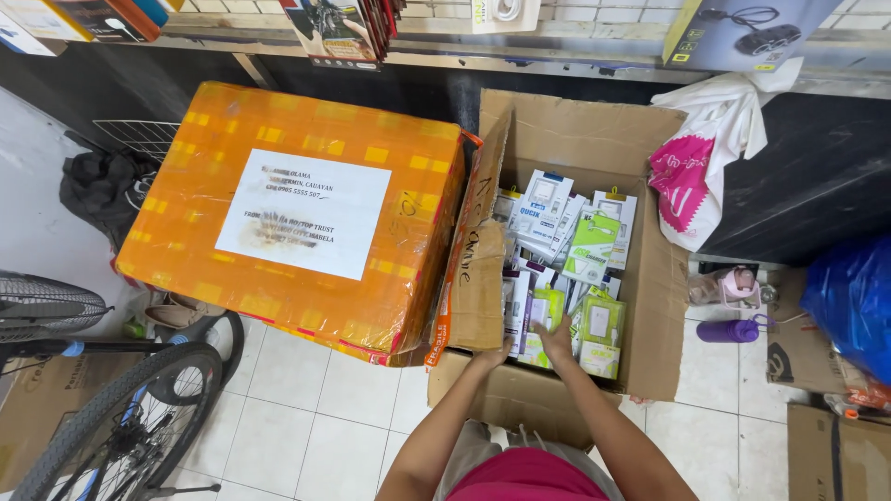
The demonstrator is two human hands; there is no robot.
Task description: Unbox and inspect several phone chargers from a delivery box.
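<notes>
An open brown cardboard box stands on the tiled floor, filled with several small white and green retail packs. Both my arms reach into its near end. My left hand is at the near inner corner beside the box's left flap, its fingers hidden among the packs. My right hand lies with fingers apart on top of the green and white packs at the near side, gripping nothing that I can see.
A large box wrapped in orange tape with a white label sits just left of the open box. A bicycle wheel and fan are at the lower left. A purple bottle, blue bag and white-pink bag lie right.
</notes>
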